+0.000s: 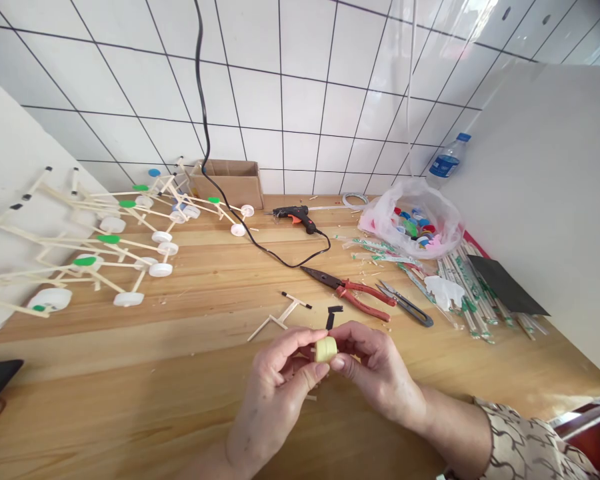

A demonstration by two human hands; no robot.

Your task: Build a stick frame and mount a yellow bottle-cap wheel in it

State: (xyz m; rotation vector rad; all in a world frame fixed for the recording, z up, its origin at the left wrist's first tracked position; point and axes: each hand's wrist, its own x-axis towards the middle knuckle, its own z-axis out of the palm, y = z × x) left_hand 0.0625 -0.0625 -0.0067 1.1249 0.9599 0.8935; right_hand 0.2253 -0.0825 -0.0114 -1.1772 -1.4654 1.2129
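My left hand [277, 383] and my right hand [375, 367] meet low over the wooden table [130, 393], near its front edge. Both pinch a small pale yellow bottle cap [325, 349] between fingertips and thumbs. A thin wooden stick pokes out of the cap toward my left hand. Just beyond my hands lie a small stick frame with black tips [285, 312] and a short black piece [333, 315].
Red-handled pliers [355, 295] and scissors [405, 303] lie right of centre. A black glue gun [295, 215] with its cord sits further back. A plastic bag of coloured caps [415, 223], wrapped chopsticks [470, 293], a cardboard box [229, 181] and finished stick models [105, 247] ring the table.
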